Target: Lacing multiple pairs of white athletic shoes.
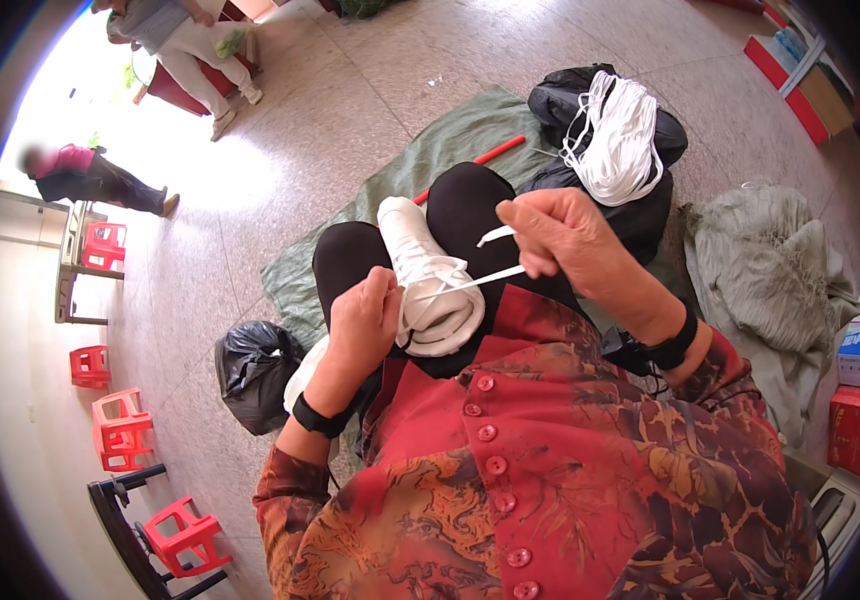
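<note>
the right hand (562, 235) is closed in a pinch on a white lace (480, 281), which is drawn taut away from the shoe so it can be pulled through. the left hand (365, 320) is wrapped around the side of the white shoe (428, 280), and the shoe is steadied against the lap, sole toward the knees, so the pull is resisted. just beyond the knees a bundle of white laces (618, 135) is laid on black bags (590, 110), within reach. a green sheet (450, 140) is spread on the floor beneath.
</note>
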`<state>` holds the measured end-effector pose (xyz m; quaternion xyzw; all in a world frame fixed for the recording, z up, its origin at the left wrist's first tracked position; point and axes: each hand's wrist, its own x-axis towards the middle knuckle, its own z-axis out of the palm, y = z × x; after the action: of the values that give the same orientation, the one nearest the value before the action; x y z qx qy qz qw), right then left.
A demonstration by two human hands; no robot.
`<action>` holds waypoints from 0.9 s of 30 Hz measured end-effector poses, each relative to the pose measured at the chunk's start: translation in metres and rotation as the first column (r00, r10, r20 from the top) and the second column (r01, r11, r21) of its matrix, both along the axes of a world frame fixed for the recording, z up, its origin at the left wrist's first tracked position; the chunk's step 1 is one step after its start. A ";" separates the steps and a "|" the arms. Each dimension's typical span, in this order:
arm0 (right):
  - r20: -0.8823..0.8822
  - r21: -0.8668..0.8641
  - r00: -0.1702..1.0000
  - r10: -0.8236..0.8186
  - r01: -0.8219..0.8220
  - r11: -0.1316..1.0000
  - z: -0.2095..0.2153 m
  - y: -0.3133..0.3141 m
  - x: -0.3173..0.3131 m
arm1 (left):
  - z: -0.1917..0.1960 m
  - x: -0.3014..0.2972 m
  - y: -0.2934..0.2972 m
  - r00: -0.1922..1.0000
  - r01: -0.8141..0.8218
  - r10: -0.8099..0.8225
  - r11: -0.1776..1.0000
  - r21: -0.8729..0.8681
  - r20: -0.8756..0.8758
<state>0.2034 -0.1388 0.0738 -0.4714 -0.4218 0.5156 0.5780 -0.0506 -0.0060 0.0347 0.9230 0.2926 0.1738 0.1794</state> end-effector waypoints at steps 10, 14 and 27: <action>0.553 0.059 0.821 -0.140 0.130 0.990 0.023 -0.044 0.037 | -0.006 -0.009 -0.007 0.984 0.000 0.048 0.964 -0.266 0.173; 0.709 0.246 0.704 -0.034 -0.202 0.948 -0.021 -0.017 -0.025 | -0.001 0.017 0.019 0.998 0.007 0.032 0.833 -0.553 0.061; 0.860 0.200 0.510 0.020 -0.372 0.907 -0.069 0.024 -0.095 | 0.000 0.039 0.024 0.992 -0.119 0.126 0.978 0.173 -0.031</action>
<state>0.1085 -0.1151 0.0044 -0.4943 -0.7851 0.2005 0.3147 -0.0121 0.0184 0.0348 0.9187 0.3366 0.1896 0.0823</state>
